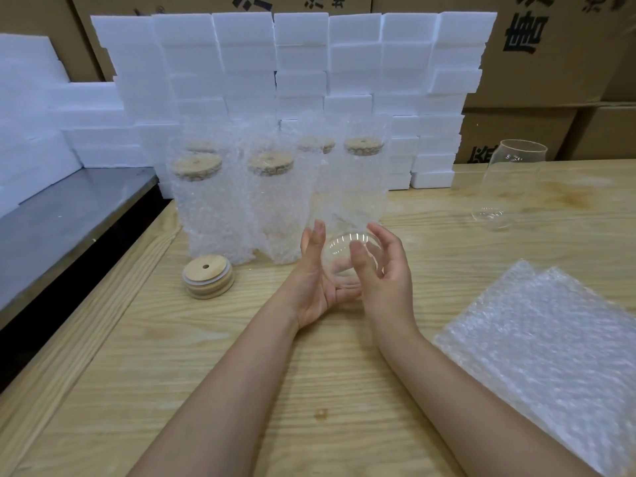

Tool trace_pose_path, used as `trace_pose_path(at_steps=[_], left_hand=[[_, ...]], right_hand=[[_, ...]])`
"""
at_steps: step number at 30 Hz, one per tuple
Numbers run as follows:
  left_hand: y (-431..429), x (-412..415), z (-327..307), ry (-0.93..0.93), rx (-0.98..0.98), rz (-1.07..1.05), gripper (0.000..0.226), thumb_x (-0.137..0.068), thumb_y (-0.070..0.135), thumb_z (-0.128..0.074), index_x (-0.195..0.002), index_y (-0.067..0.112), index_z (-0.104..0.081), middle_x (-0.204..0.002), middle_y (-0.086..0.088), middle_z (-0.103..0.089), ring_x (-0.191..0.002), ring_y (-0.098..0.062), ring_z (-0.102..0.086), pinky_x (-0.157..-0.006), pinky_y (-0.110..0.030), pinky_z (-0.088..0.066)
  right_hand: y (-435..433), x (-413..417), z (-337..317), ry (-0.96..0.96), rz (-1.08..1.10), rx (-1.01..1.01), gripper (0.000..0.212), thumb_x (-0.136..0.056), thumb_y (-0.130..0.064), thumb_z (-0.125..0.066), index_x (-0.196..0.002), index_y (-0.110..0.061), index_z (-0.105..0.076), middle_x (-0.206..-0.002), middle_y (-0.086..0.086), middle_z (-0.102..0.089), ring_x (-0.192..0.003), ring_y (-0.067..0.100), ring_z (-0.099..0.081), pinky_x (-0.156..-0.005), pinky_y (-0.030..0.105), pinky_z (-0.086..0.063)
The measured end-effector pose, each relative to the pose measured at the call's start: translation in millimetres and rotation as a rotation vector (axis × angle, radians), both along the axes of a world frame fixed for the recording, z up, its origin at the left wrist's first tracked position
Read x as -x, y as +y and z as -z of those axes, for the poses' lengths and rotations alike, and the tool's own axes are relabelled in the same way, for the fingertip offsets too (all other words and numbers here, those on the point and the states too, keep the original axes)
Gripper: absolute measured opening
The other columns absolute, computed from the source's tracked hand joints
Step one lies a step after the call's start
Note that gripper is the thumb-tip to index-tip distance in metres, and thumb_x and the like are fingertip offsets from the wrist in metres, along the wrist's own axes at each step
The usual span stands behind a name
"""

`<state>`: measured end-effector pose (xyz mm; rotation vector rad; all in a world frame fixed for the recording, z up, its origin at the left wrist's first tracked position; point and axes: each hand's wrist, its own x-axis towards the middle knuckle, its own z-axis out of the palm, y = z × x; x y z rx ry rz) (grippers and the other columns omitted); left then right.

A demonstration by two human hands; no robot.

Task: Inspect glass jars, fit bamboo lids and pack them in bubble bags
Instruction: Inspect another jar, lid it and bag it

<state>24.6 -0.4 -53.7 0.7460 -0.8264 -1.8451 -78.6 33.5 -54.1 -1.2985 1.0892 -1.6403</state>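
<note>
Glass jar (339, 258) in a 2-handed hold between left hand (315, 287) and right hand (389, 273).

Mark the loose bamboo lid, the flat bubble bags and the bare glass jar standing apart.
loose bamboo lid (211, 274): head view, top face.
flat bubble bags (550, 346): head view, top bag.
bare glass jar standing apart (512, 177): head view, side wall.

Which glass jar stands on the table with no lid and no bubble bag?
The bare jar at far right, standing alone. The wrapped jars are lidded and bagged; the held jar is between left hand and right hand.
</note>
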Motion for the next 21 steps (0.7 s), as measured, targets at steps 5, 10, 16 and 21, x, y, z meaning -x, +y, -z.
trace_pose_path(at_steps=[5,10,16,21], left_hand=[[0.0,2.4,-3.4,-0.021,0.017,-0.019,0.168,-0.018,0.067,-0.088,-0.154,0.031,0.004,-0.134,-0.030,-0.052,-0.106,-0.039,-0.065,-0.067,-0.041,-0.061],[-1.7,2.3,-1.6,-0.019,0.010,0.007,0.167,-0.018,0.068,-0.087,-0.154,0.032,0.001,-0.143,-0.028,-0.044,-0.115,-0.045,-0.058,-0.101,-0.054,-0.044],[2.2,4.0,-4.8,-0.041,0.017,-0.040,0.141,-0.046,0.066,-0.081,-0.154,0.032,0.002,-0.134,-0.027,-0.051,-0.100,-0.035,-0.068,-0.055,-0.033,-0.058],[3.3,0.9,-8.6,-0.017,0.005,-0.018,0.141,-0.046,0.064,-0.083,-0.154,0.030,0.000,-0.131,-0.028,-0.055,-0.099,-0.047,-0.065,-0.073,-0.044,-0.061]], right_hand=[[-1.1,2.0,0.0,0.043,-0.053,-0.020,0.068,-0.064,-0.047,-0.081,-0.121,-0.036,-0.046,-0.127,-0.022,-0.048,-0.133,0.006,-0.040,-0.114,0.035,-0.033],[1.8,0.8,-0.4,0.129,-0.037,-0.002,0.072,-0.066,-0.037,-0.079,-0.130,-0.036,-0.045,-0.137,-0.013,-0.047,-0.132,0.005,-0.040,-0.112,0.036,-0.035],[3.6,3.5,-4.8,0.077,-0.046,0.016,0.041,-0.080,-0.038,-0.070,-0.118,-0.037,-0.055,-0.128,-0.011,-0.056,-0.127,0.006,-0.047,-0.101,0.018,-0.042],[1.2,15.8,-14.6,0.118,-0.126,0.011,0.041,-0.076,-0.052,-0.059,-0.115,-0.039,-0.061,-0.122,-0.001,-0.065,-0.121,0.005,-0.054,-0.103,0.030,-0.044]])
